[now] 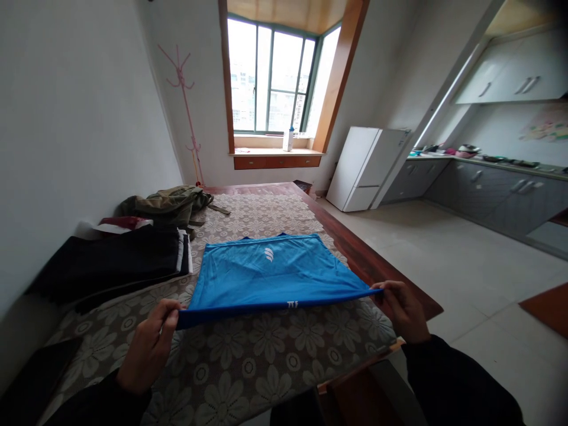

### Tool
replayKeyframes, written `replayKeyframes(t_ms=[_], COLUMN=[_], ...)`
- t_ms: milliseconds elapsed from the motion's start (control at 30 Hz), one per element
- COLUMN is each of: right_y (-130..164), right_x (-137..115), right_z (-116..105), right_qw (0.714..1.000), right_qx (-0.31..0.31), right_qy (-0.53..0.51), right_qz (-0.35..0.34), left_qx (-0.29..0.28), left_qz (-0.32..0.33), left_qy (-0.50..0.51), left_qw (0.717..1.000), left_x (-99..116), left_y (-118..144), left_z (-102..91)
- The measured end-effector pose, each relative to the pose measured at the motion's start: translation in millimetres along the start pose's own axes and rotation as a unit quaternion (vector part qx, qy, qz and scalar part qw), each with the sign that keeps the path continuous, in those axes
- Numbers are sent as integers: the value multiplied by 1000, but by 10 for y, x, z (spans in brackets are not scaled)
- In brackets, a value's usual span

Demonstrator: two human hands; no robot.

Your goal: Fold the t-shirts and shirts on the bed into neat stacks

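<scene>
A blue garment (261, 269), likely a shirt, lies spread out and folded on a flower-patterned cloth. It bears a white flame-like logo near its far side and a small white mark at the near edge. My left hand (151, 343) pinches the near left corner. At the near right corner, my right hand (402, 307) is closed on the fabric too. Between both hands the near edge is stretched taut and slightly raised. Darker blue bits of cloth peek out past the far edge.
Dark folded clothes (128, 260) and an olive backpack (171, 204) lie at left by the wall. The patterned cloth (266, 367) covers a wooden table (368, 260). Beyond stand a pink coat rack (186, 106), a white fridge (359, 168) and kitchen cabinets (479, 183).
</scene>
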State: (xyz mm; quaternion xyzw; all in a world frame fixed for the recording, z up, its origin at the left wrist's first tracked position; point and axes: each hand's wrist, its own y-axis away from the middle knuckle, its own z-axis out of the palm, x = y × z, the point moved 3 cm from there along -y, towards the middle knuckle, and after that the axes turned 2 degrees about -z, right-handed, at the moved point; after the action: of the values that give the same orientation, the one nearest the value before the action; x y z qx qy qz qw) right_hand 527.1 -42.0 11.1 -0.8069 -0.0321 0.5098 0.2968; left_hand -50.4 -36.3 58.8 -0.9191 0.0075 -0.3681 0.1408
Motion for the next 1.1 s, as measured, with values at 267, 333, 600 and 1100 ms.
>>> replayKeyframes(t_ms=[267,333,600,1100], right_y=[-481,-799,-1662,-1479], right_x=[-59,-79,433,812], right_z=[-15,207,1197,1165], right_qw=[986,980,974,977], right_qx=[62,26,-83,-69], right_qy=[150,193,201,193], right_qz=[-39,-33,67,59], left_qx=[-8,-33,-35,34], left_qz=[-30,-33,-73,-86], left_qy=[-5,-15,-18,60], left_qw=[1000,999,997,994], left_x=[256,289,-61,-450], left_y=[-258,-545,-1401,-1293], left_z=[-62,3,517,730])
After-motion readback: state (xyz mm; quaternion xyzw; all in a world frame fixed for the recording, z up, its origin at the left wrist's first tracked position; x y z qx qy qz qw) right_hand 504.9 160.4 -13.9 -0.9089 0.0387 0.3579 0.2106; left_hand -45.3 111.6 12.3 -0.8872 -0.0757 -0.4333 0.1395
